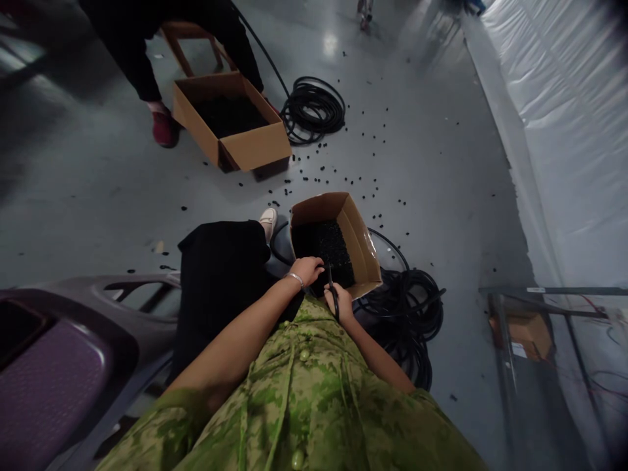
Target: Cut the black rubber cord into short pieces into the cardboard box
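My left hand [307, 269], with a bracelet at the wrist, is curled over the near edge of a small cardboard box [364, 243] full of small black pieces [328, 245]; what its fingers hold is hidden. My right hand [339, 302] grips black scissors [332, 292] just beside it, blades pointing toward the box. A coil of black hose [407, 314] lies on the floor to the right of the box.
Another person sits opposite, legs and a red shoe [163, 127] showing, with a larger cardboard box [245, 147] and another hose coil [314, 108]. Black bits litter the grey floor. A purple plastic chair [59, 373] is at left, a metal frame [520, 340] at right.
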{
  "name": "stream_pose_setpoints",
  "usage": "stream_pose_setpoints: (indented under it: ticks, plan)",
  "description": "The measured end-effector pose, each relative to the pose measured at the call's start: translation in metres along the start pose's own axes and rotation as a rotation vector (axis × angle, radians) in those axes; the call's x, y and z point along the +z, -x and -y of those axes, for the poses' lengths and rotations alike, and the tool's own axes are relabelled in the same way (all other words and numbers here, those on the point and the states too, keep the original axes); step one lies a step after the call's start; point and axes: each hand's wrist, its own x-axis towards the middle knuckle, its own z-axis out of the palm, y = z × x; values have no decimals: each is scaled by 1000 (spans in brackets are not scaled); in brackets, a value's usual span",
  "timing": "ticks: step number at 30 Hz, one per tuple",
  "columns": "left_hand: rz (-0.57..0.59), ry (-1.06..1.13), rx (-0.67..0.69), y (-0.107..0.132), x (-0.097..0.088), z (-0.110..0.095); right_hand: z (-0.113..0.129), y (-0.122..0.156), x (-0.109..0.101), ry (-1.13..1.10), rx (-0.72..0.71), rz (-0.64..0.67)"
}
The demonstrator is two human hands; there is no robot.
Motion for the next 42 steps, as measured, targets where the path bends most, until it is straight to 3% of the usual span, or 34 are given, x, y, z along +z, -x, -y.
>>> stream_pose_setpoints:
  ticks: [8, 20, 26, 29, 34, 42]
  plan:
    - [-4, -36, -6, -1, -1, 0, -5, -2, 5, 16, -71, -30]
    - [34, -33, -72, -4, 0, 4, -6, -7, 5, -28, -10, -55]
    - [5, 5, -75, -3, 0, 3, -5, -1, -2, -145, 48, 50]
    - [-32, 15, -66, -3, -1, 2, -1, 4, -10, -84, 52, 111]
    - [-55, 36, -69, -2, -3, 0, 8, 6, -15, 66, 24, 96]
    - [-37, 5, -60, 1, -6, -3, 12, 3, -11, 78, 7, 108]
